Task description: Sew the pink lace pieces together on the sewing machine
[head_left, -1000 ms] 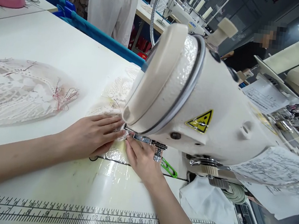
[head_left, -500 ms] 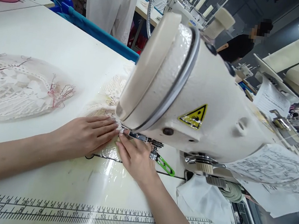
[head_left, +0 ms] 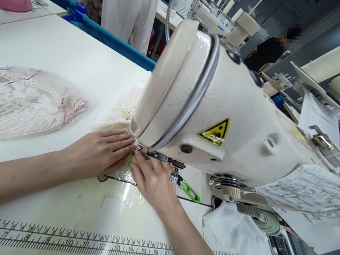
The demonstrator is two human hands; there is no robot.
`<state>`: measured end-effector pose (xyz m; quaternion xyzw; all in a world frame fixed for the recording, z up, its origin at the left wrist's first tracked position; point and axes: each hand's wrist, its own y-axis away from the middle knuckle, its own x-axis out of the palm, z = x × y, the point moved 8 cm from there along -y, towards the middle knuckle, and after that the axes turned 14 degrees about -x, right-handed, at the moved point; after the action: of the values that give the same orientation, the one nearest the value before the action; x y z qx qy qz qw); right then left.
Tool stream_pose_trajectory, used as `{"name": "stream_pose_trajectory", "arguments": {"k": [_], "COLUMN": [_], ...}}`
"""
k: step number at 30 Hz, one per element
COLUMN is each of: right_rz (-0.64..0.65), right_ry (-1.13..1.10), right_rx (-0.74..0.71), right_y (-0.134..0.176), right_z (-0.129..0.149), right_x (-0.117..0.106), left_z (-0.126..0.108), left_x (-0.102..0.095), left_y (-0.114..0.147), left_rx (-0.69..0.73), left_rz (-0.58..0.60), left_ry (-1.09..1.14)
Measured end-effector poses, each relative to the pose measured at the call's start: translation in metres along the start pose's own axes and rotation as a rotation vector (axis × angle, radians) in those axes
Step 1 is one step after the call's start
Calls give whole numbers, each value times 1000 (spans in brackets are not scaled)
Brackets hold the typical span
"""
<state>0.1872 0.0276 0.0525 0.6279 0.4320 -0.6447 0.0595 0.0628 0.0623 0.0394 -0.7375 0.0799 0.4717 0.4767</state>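
Note:
White lace fabric (head_left: pixel 128 103) lies under the head of a sewing machine (head_left: pixel 174 91), and the machine head hides part of it. My left hand (head_left: pixel 99 152) rests flat on the lace, fingers stretched side by side towards the needle area. My right hand (head_left: pixel 154 181) is just right of it, thumb and index finger apart, fingertips touching the lace edge beside the presser foot. Some of its other fingers are behind the metal parts. Close to this hand lies a pair of green thread snips (head_left: pixel 189 191).
Another lace piece with loose red threads (head_left: pixel 31 105) lies on the left of the white table. A printed ruler strip (head_left: pixel 83 242) runs along the front edge. White cloth (head_left: pixel 235 227) hangs at right. A person in white trousers (head_left: pixel 129 10) stands behind the blue rail.
The view has shifted slightly, so the machine head and background sit a little differently. Both hands keep nearly the same place at the lace, with only small finger movement.

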Motion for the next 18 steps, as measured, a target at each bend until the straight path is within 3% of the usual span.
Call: {"name": "stream_pose_trajectory", "arguments": {"k": [8,13,18], "right_rz": [-80,-45,-52], "right_ry": [63,99,-40], "right_rx": [98,74,102], "right_y": [14,17,14], "right_z": [-13,-19,-26], "right_x": [-5,-1,4], "left_z": [-1,-2,3], "left_x": [-4,-8,-3], "left_y": [-8,-15,-12], "left_rx": [-21,-5,-40], "left_rz": [31,62,87], "left_ry": [-41,-105,-139]}}
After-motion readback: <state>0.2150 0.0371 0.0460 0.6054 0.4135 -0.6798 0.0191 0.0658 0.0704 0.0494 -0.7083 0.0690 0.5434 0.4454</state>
